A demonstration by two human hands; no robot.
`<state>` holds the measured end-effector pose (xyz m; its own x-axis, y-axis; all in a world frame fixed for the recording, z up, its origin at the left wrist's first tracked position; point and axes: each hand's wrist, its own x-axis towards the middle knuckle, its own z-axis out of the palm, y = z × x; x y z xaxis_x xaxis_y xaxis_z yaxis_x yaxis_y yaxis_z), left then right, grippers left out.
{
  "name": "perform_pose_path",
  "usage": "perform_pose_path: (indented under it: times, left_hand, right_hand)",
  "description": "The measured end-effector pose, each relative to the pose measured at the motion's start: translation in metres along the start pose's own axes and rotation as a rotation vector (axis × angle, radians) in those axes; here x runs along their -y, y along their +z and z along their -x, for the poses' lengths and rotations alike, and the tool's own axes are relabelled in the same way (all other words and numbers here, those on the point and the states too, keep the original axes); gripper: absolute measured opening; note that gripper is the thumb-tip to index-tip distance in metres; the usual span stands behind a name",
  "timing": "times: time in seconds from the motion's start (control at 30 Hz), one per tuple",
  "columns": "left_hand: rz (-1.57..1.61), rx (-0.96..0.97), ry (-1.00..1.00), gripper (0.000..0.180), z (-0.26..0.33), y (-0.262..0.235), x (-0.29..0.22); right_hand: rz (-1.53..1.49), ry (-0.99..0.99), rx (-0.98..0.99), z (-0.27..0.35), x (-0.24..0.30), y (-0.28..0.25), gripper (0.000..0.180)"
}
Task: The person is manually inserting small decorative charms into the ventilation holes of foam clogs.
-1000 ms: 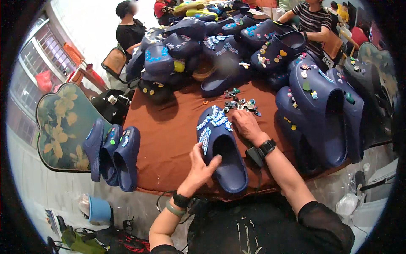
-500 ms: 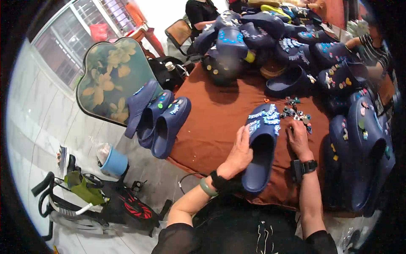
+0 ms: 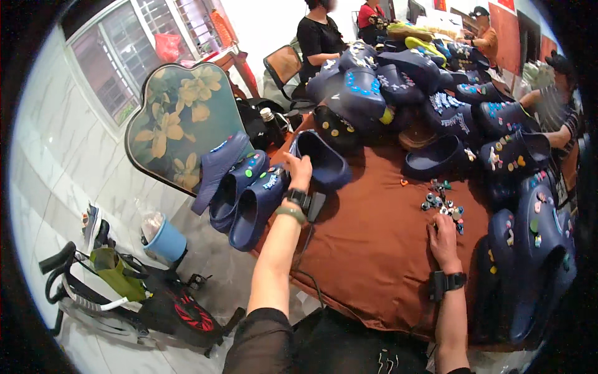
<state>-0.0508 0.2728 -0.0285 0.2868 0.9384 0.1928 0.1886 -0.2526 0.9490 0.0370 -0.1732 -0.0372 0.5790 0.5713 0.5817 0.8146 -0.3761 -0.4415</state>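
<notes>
My left hand (image 3: 299,172) reaches to the table's left side and is closed on the edge of a navy clog (image 3: 330,163), whose opening faces me. Its decorated front is mostly hidden. Right beside it stand several navy clogs (image 3: 252,215) with coloured charms, lined up at the table's left edge. On the right, my right hand (image 3: 443,242) rests on the cloth with fingers curled together, their tips against a small heap of shoe charms (image 3: 445,202). Whatever those fingers pinch is too small to make out. A single orange charm (image 3: 404,182) lies left of the heap.
A brown cloth (image 3: 367,249) covers the table. Decorated navy clogs are piled at the back (image 3: 364,93), and more stand along the right (image 3: 529,249). A flowered panel (image 3: 187,124), blue bin (image 3: 165,240) and exercise bike (image 3: 168,305) are left. Other people (image 3: 321,37) sit around the table.
My left hand has carried the clog from in front of me to the far left, beside the lined-up clogs. My right hand stays at the charms. The view has shifted, showing more people behind.
</notes>
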Motion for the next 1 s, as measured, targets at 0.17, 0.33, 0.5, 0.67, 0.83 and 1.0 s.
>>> perform_pose_path:
  times: [0.17,0.33,0.5,0.67,0.83,1.0]
  left_hand:
    - [-0.065,0.154,-0.047,0.079,-0.001,0.034,-0.015]
    - [-0.252,0.358,0.467,0.054,0.018,-0.011,-0.060]
    - [-1.028,-0.194,0.251,0.064,-0.032,-0.141,-0.071]
    - [-0.639,-0.109,0.395,0.054,-0.077,-0.295,0.018]
    - [-0.521,-0.044,0.351,0.038,-0.041,-0.289,0.001]
    - [0.083,-0.006,0.245,0.023,0.069,-0.247,-0.099]
  right_hand:
    - [-0.008,0.028,0.002,0.005,-0.006,-0.001,0.016]
    - [0.030,0.043,-0.016,0.003,-0.014,-0.008,0.020]
    - [0.061,0.065,-0.023,0.002,-0.029,0.001,0.017]
    - [0.010,0.044,-0.034,-0.004,-0.016,0.008,0.019]
    - [-0.016,0.038,-0.027,0.004,-0.020,0.004,0.018]
    - [-0.007,0.031,-0.062,0.003,-0.023,0.007,0.021]
